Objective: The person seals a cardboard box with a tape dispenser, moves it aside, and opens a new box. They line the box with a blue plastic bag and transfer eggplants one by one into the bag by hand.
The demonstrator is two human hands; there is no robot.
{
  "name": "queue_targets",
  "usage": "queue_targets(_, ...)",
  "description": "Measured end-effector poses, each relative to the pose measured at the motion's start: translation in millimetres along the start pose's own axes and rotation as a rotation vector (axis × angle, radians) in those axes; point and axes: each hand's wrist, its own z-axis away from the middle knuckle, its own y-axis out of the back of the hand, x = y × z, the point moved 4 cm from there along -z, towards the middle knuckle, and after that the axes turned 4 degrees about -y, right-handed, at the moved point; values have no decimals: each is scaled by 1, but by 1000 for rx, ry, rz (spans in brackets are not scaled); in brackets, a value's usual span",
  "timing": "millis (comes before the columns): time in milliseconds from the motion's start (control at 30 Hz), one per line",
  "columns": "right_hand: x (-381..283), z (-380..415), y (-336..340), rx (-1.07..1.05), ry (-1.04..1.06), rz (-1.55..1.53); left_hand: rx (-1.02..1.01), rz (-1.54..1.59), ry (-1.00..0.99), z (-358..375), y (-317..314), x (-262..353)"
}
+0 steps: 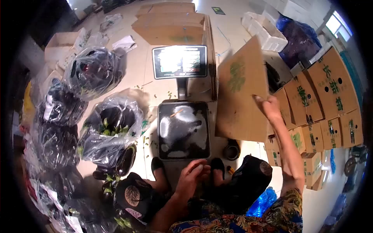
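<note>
My right hand (pixel 268 106) grips the edge of a brown cardboard box (pixel 241 93) with green print, tilted up at the right of the scale. Its panel hides most of what lies behind. My left hand (pixel 193 175) is over my lap, fingers loosely bent and slightly apart, with nothing visible in it. Just ahead of that hand stands the platform scale (pixel 183 130), its dark plate wet or whitish in patches. The scale's lit display (pixel 180 62) rises at the far side. An open clear bag of eggplants (pixel 112 124) sits left of the scale.
More bagged eggplants (pixel 93 72) crowd the left side. Stacked printed cartons (pixel 324 95) line the right. Behind the display stands a cardboard box (pixel 171 29). A white foam box (pixel 264 31) is at the back right, a tape roll (pixel 232 149) near my foot, and blue plastic (pixel 262 202) beside my leg.
</note>
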Motion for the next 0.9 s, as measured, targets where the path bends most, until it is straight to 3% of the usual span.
queue_targets(33,6,12,18,81,91,45,-18,-4,-16,2,0,0)
queue_targets(67,-15,46,34,138,24,120,-22,-8,-12,4,1,0)
queue_targets(100,-18,65,51,243,196,119,-29,-13,-6,4,1,-2)
queue_targets(133,-21,92,61,236,263,-87,-37,-18,-2,5,1,-3)
queue_targets(167,-45,132,73,336,303,119,-57,-8,-17,5,0,-3)
queue_targets(200,-59,164,85,394,131,372,-79,0,-32,5,-1,-3)
queue_targets(300,-67,229,90,443,500,279,-121,-6,-123,11,-6,6)
queue_targets(367,-85,256,82,206,518,214,-150,-25,-241,22,-6,19)
queue_targets(500,-98,254,42,-128,802,304,-75,-133,-494,58,-17,89)
queue_targets(567,-100,244,5,-275,589,301,62,-193,-585,70,-18,129)
queue_targets(633,-105,232,-24,-323,707,331,172,-314,-691,72,-11,170)
queue_targets(700,-98,224,-52,-384,741,361,196,-388,-700,53,10,201)
queue_targets(900,-93,221,-101,-625,532,573,322,-540,-562,-27,67,248)
